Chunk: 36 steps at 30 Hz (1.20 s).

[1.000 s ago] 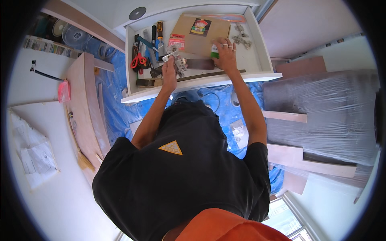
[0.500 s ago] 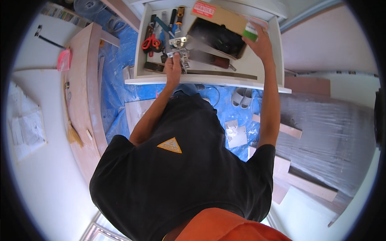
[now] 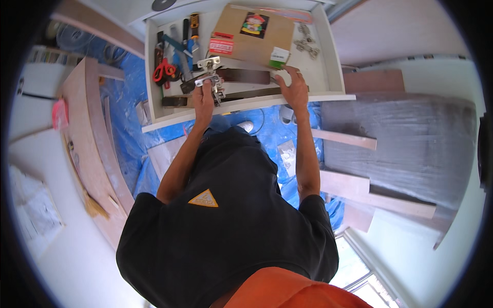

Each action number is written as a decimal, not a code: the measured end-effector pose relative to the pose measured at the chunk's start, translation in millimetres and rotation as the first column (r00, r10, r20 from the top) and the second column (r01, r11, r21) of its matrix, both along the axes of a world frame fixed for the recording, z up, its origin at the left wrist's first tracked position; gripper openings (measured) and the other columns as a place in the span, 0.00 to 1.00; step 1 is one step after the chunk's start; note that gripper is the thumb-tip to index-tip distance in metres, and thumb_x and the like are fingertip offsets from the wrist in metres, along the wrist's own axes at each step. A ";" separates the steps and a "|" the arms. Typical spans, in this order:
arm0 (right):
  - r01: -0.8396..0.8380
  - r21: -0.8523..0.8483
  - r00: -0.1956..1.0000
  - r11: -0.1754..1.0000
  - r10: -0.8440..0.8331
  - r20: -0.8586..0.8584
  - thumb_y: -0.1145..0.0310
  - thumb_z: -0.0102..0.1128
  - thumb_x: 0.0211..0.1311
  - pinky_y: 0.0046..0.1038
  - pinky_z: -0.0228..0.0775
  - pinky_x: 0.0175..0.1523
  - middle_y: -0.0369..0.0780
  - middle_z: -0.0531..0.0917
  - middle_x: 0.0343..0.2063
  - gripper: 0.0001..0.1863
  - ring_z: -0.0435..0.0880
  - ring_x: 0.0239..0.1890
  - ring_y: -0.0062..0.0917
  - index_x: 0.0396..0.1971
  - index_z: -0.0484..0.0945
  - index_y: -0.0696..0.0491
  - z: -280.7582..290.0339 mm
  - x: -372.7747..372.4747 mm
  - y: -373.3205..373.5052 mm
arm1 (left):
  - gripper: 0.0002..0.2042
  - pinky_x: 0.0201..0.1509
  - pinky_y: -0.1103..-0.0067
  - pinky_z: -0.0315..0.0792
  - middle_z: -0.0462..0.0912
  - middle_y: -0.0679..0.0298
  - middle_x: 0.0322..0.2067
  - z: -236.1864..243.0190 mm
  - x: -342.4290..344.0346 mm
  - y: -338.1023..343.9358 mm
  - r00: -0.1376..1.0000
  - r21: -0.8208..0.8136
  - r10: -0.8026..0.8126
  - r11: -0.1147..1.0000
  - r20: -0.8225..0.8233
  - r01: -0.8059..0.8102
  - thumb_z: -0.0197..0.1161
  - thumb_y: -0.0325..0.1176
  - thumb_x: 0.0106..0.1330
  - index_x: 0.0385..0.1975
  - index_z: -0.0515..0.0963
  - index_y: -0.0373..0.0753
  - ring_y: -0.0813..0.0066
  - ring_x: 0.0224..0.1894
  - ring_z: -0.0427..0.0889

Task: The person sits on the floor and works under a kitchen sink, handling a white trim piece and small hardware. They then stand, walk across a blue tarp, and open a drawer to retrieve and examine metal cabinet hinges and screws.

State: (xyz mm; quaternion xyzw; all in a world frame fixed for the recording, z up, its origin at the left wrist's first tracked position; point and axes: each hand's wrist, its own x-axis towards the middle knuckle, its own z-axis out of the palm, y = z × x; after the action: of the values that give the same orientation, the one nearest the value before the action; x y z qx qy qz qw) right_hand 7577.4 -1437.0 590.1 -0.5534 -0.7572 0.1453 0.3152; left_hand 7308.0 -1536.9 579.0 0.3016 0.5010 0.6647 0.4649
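Observation:
Metal cabinet hinges [image 3: 209, 77] are bunched in my left hand [image 3: 203, 105], closed around them above the front of the open white drawer [image 3: 336, 64]. My right hand [image 3: 295, 92] is at the drawer's front right with fingers apart, holding nothing I can see. Just beyond it is the near right corner of a cardboard box [image 3: 233, 31], its lid down. Between my hands lies a dark brown strip-like tool [image 3: 246, 76]. Red-handled scissors [image 3: 164, 71] and a yellow-and-black-handled tool [image 3: 194, 25] lie on the drawer's left side. More loose hinges [image 3: 306, 42] sit right of the box.
Blue plastic sheeting [image 3: 133, 102] covers the floor. A long wooden board [image 3: 90, 133] stands at left with a broom [image 3: 90, 200] against it. At right are a plastic-wrapped stack [image 3: 405, 128] and wooden planks [image 3: 354, 187]. A slipper [image 3: 285, 114] lies below the drawer.
The box lid has come down over the dark contents that showed before. My right hand has left the lid and moved nearer to me. The left hand still holds hinges.

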 end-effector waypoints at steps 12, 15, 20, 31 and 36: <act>0.208 -0.055 0.976 0.977 -0.203 0.080 0.58 0.67 0.60 0.35 0.77 0.44 0.42 0.87 0.35 0.17 0.87 0.39 0.34 0.46 0.81 0.50 -17.8 -4.6 4.5 | 0.13 0.43 0.76 0.81 0.81 0.59 0.40 -8.8 -7.0 -1.4 0.983 0.087 -0.121 0.987 -0.138 0.134 0.45 0.34 0.77 0.47 0.74 0.32 0.75 0.41 0.82; 0.272 -0.111 0.957 0.956 -0.257 0.137 0.59 0.66 0.61 0.34 0.78 0.43 0.41 0.88 0.34 0.15 0.88 0.38 0.33 0.45 0.81 0.48 -23.8 -4.4 5.5 | 0.13 0.40 0.80 0.77 0.83 0.61 0.36 -8.9 -8.0 -3.3 0.982 0.090 -0.108 0.988 -0.156 0.123 0.48 0.37 0.77 0.45 0.75 0.33 0.80 0.36 0.80; 0.245 -0.084 0.964 0.966 -0.234 0.125 0.58 0.65 0.61 0.34 0.78 0.42 0.40 0.88 0.33 0.15 0.88 0.37 0.33 0.45 0.81 0.48 -24.5 -3.8 4.6 | 0.15 0.39 0.81 0.75 0.85 0.60 0.35 -0.6 -11.5 -6.3 0.991 0.072 -0.110 0.991 -0.078 0.115 0.48 0.38 0.77 0.44 0.76 0.32 0.81 0.33 0.79; 0.153 -0.331 0.985 0.931 -0.171 -0.026 0.59 0.64 0.62 0.32 0.77 0.43 0.41 0.88 0.37 0.16 0.88 0.38 0.33 0.46 0.80 0.51 -15.8 8.3 16.2 | 0.16 0.39 0.79 0.77 0.85 0.58 0.36 -4.4 -12.1 -5.6 0.977 -0.005 -0.021 1.000 -0.213 0.021 0.47 0.39 0.78 0.46 0.76 0.32 0.76 0.34 0.83; 0.039 -0.355 0.989 0.934 -0.087 -0.121 0.63 0.64 0.63 0.32 0.77 0.41 0.45 0.87 0.36 0.14 0.88 0.36 0.35 0.44 0.81 0.54 -21.2 71.6 65.8 | 0.20 0.38 0.80 0.78 0.85 0.58 0.37 -10.1 -6.2 -1.9 0.996 -0.024 0.079 0.997 -0.029 -0.079 0.47 0.42 0.78 0.47 0.77 0.30 0.73 0.33 0.84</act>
State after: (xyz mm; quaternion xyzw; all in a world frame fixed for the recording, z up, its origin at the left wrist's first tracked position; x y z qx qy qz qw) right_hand 7649.0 -1371.3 568.9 -0.6139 -0.6777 0.3051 0.2661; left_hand 7301.8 -1538.8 568.9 0.2850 0.5273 0.6720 0.4350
